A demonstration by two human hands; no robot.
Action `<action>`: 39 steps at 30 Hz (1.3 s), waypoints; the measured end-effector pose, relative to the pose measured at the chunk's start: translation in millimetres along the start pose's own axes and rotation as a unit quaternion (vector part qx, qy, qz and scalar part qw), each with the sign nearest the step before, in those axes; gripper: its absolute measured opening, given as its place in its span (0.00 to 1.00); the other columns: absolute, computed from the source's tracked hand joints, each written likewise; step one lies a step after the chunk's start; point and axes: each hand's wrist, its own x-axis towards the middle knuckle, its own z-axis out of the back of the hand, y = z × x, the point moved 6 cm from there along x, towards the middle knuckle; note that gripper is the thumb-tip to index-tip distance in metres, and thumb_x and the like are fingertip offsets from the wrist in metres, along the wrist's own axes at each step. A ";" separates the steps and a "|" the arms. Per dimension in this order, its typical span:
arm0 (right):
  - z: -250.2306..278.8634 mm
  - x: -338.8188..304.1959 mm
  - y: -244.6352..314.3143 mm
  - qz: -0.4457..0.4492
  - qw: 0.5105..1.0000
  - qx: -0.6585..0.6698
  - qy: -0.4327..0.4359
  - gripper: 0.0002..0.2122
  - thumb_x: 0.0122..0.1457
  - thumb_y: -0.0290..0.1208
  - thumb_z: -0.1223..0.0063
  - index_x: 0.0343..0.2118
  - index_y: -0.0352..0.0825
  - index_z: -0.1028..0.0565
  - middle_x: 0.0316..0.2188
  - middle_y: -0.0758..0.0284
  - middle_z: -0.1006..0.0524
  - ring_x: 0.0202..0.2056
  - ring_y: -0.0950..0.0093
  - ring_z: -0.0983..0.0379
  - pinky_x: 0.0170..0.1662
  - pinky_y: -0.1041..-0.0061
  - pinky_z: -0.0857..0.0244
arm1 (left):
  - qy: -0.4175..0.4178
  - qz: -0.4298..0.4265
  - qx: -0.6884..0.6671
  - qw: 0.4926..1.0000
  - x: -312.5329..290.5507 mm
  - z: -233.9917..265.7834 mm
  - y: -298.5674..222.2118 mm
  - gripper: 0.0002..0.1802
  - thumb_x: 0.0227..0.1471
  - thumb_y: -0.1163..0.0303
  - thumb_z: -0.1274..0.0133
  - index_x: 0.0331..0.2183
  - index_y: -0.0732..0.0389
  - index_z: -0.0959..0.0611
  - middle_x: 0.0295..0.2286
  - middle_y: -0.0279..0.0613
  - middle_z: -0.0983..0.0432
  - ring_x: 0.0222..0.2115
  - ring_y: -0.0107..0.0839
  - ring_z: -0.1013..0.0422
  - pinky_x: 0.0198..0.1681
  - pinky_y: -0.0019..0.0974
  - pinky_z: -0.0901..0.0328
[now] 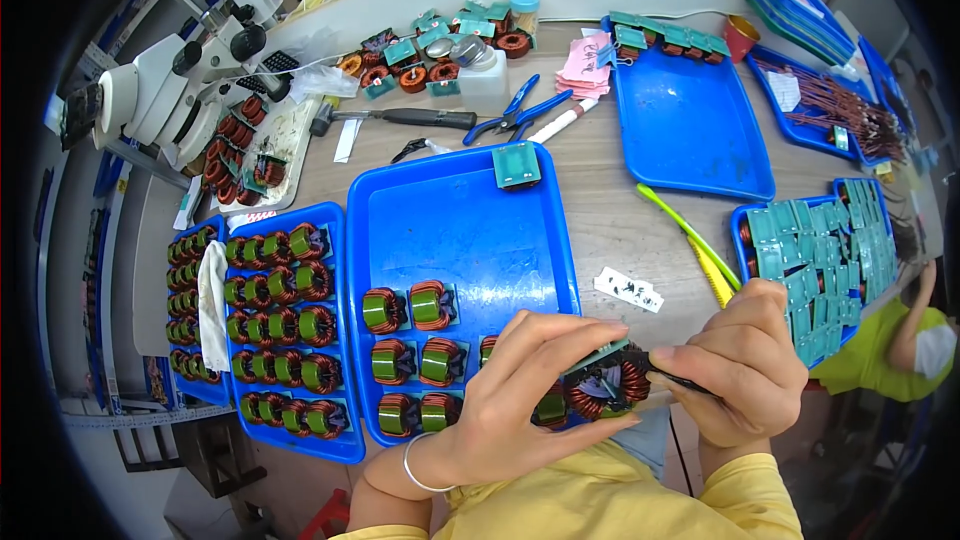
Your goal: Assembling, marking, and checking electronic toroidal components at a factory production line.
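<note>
My left hand (pixel 515 400) is closed around a copper-wound toroidal coil (pixel 592 402) on a small green circuit board, thumb below it and fingers above. In my right fist (pixel 742 372) is a slim black tool (pixel 678 378); its tip reaches the coil's right side, and my fingers hide most of its handle. Beneath my left wrist lies the edge of a blue tray (pixel 455 230). Inside that tray, rows of copper coils with green-yellow bands (pixel 440 360) stand at the near end. A single coil with its green board upward (pixel 516 166) sits at the far end.
Two blue trays of banded coils (pixel 285 325) stand at left, a white cloth (pixel 213 305) across one. Pliers (pixel 515 115), a hammer (pixel 400 118) and a microscope (pixel 170 100) lie or stand farther back. A tray of green-board coils (pixel 815 270) is at right, near another person (pixel 905 345).
</note>
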 end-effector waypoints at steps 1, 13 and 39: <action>-0.2 -0.1 -0.1 0.000 1.000 0.000 0.001 0.09 0.33 0.32 0.40 0.21 0.35 0.22 0.15 0.74 0.30 0.21 0.76 0.37 0.31 0.73 0.48 | -0.001 -0.002 0.000 1.000 0.0 0.1 -0.2 0.34 0.23 0.71 0.30 0.39 0.67 0.24 0.35 0.44 0.29 0.37 0.34 0.32 0.39 0.32 0.36; -4.4 -3.1 6.3 0.017 0.999 -0.027 0.016 0.11 0.30 0.31 0.41 0.22 0.36 0.21 0.16 0.76 0.30 0.21 0.77 0.37 0.31 0.74 0.48 | -0.032 -0.019 0.082 0.996 -1.5 1.3 -4.1 0.32 0.24 0.71 0.31 0.38 0.66 0.23 0.33 0.44 0.29 0.33 0.38 0.32 0.37 0.34 0.35; -4.3 -6.3 -0.4 0.016 1.000 -0.007 0.007 0.10 0.30 0.30 0.41 0.22 0.35 0.22 0.16 0.75 0.30 0.21 0.76 0.37 0.30 0.74 0.48 | -0.007 0.023 0.001 1.000 -1.4 -1.4 3.7 0.34 0.24 0.70 0.30 0.39 0.67 0.23 0.35 0.44 0.28 0.35 0.33 0.32 0.38 0.31 0.36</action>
